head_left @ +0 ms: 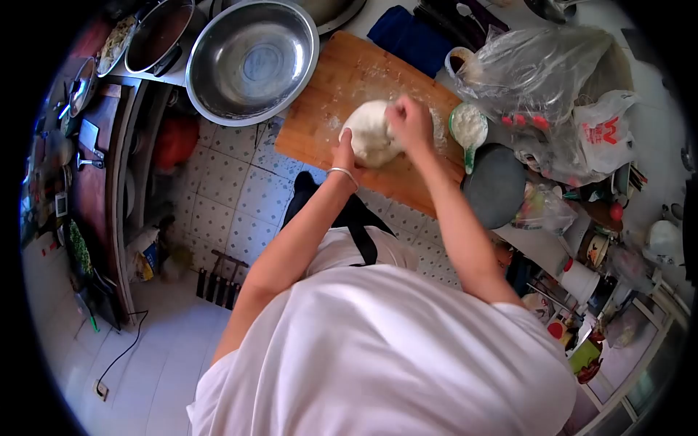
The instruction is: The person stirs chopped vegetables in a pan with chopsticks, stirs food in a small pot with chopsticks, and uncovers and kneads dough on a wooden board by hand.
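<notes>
A large pale lump of dough lies on a wooden board dusted with flour. My left hand rests against the dough's near left side, thumb up along its edge; its other fingers are mostly hidden. On the right side of the dough is my right hand, its fingers curled in and closed at the dough's edge. Whether dough is pinched inside those fingers cannot be made out. Just right of the board sits a green-rimmed scoop with white flour in it.
A wide metal basin overlaps the board's left side. Dark blue cloth lies beyond the board. To the right are a small cup, plastic bags and a round grey lid or pan. A pot stands far left.
</notes>
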Available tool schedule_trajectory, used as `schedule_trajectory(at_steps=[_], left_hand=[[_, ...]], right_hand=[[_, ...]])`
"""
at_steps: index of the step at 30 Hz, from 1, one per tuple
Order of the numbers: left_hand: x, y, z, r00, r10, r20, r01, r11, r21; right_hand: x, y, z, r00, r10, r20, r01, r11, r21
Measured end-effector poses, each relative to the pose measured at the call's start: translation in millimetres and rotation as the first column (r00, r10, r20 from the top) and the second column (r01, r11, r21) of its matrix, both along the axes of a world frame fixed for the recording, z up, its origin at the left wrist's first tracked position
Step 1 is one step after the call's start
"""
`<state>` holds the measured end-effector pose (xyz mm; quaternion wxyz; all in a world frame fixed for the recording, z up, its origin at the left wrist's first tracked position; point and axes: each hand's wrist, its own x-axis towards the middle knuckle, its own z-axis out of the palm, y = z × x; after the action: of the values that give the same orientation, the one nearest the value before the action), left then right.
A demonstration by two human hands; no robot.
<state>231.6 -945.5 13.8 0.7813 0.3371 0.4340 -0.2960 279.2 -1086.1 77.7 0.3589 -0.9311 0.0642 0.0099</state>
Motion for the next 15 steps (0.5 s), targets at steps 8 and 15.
schedule_trajectory(at_steps=[8,15], left_hand=[[-14,7,9,0.941,-0.339,0.008,0.339,0.938,-0.071],[64,28,-25,0.656,-0.698,0.288,0.094,0.454,0.886]], right_hand=[[-13,50,-59,0.926,0.081,0.368,0.086,0.906,-0.415],[100,27,-106,0.964,-0.069,0.256,0.175,0.89,-0.42]])
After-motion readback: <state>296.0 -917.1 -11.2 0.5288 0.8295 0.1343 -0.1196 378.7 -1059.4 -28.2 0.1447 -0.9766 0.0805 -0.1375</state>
